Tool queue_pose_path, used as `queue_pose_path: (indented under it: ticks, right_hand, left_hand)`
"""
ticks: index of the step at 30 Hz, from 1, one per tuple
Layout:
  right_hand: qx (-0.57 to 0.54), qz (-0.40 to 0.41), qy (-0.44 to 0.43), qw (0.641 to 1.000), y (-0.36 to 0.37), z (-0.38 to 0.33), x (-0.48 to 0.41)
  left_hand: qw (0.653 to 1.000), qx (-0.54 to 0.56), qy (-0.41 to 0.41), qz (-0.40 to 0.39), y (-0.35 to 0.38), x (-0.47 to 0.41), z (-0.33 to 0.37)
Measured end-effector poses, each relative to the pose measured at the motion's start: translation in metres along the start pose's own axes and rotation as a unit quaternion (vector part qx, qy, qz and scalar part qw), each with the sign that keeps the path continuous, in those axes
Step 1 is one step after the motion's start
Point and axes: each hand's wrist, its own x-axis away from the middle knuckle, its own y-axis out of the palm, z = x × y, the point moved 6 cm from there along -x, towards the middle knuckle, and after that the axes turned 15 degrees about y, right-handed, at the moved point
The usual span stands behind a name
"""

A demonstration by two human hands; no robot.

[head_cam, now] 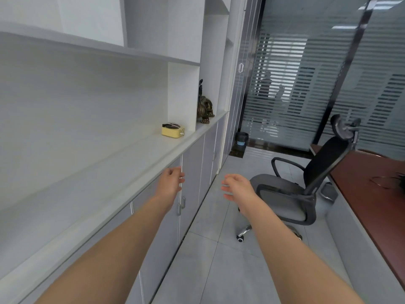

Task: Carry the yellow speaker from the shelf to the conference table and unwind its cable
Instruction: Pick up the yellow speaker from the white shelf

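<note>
Head view: yellow box-shaped speaker (172, 130) sits on the white shelf (109, 172) at twelve o'clock, well apart from the empty, loose-fingered left hand (172, 183) and right hand (235, 187); lifting could shed its wound white cable (180, 133); the black office chair (295, 189) at three o'clock may snag it.

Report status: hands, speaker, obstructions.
Open, empty: left hand, right hand. On shelf: yellow speaker, cable wound. Near conference table: office chair, beside aisle.

**Premises: office meeting room**

White built-in shelving (87, 150) over grey cabinet doors (192, 172) runs left of the fingers (181, 174) of the left hand (172, 182). Beyond the right hand (237, 186): mesh swivel chair (322, 163), dark wood conference table (372, 194), striped frosted glass partition (295, 95).
</note>
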Motion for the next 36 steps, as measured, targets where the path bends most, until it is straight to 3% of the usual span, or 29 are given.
queue_pose_path:
  ticks: [20, 36]
  right_hand:
    - [-0.004, 0.024, -0.001, 1.0, -0.013, -0.094, -0.197]
    - [0.064, -0.048, -0.011, 0.997, -0.041, -0.193, -0.415]
  left_hand:
    - [0.999, -0.007, -0.008, -0.038, 0.104, -0.209, -0.067]
    - [0.994, 0.017, -0.017, 0.105, 0.214, -0.358, -0.112]
